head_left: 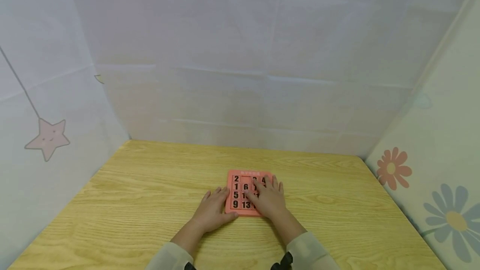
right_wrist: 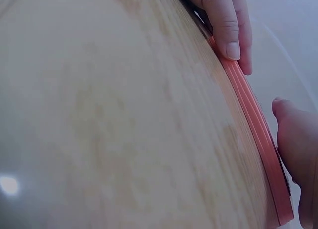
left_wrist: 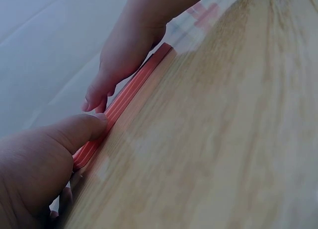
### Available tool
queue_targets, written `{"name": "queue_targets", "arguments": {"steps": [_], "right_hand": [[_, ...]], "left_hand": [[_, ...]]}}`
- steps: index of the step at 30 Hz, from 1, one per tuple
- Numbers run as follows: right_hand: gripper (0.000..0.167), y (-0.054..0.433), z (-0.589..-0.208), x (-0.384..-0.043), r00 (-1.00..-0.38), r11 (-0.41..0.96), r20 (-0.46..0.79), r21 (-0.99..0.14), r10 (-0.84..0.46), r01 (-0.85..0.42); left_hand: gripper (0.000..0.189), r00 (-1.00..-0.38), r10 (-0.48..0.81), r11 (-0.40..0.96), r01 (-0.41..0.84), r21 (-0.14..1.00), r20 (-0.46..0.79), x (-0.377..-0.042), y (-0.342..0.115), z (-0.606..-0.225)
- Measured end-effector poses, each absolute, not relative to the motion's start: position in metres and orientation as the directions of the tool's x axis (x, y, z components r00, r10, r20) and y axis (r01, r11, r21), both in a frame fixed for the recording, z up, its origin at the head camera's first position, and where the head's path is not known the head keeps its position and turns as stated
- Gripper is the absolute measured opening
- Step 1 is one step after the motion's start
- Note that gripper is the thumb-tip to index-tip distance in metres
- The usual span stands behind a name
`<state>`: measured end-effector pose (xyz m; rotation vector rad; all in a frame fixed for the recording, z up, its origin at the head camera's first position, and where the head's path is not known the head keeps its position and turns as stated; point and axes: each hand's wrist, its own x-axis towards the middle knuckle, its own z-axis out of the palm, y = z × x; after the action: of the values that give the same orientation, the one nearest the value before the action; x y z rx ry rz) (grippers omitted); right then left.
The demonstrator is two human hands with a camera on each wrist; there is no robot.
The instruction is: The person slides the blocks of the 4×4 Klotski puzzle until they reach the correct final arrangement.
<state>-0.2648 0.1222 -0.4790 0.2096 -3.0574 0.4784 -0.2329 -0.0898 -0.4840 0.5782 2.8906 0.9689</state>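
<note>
A pink number slide puzzle [head_left: 235, 195] with black numerals lies flat on the table in the head view. One gap in its top row, right of the 2, holds no tile. My left hand [head_left: 211, 212] holds the puzzle's near left corner, thumb on the front edge and fingers along the left side. Over the right-hand columns spreads my right hand [head_left: 271, 200], its index fingertip at the 3 tile and its thumb above the middle tiles. It hides several numerals. Both wrist views show the puzzle's pink front edge [left_wrist: 124, 100] [right_wrist: 256, 122] from the side.
The wood-grain table [head_left: 150, 195] extends on every side of the puzzle. Pale cloth walls stand behind it [head_left: 240, 74] and at both sides, printed with a pink star [head_left: 48, 138] and flowers [head_left: 391, 168].
</note>
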Motion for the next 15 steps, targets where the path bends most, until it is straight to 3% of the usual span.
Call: {"name": "queue_targets", "arguments": {"steps": [15], "right_hand": [[0.068,0.111,-0.481,-0.269,-0.986,0.939,0.084,-0.302,-0.146,-0.165]], "left_hand": [[0.086,-0.929,0.361,0.737,0.338,0.585,0.083,-0.235,-0.090,-0.488]]}}
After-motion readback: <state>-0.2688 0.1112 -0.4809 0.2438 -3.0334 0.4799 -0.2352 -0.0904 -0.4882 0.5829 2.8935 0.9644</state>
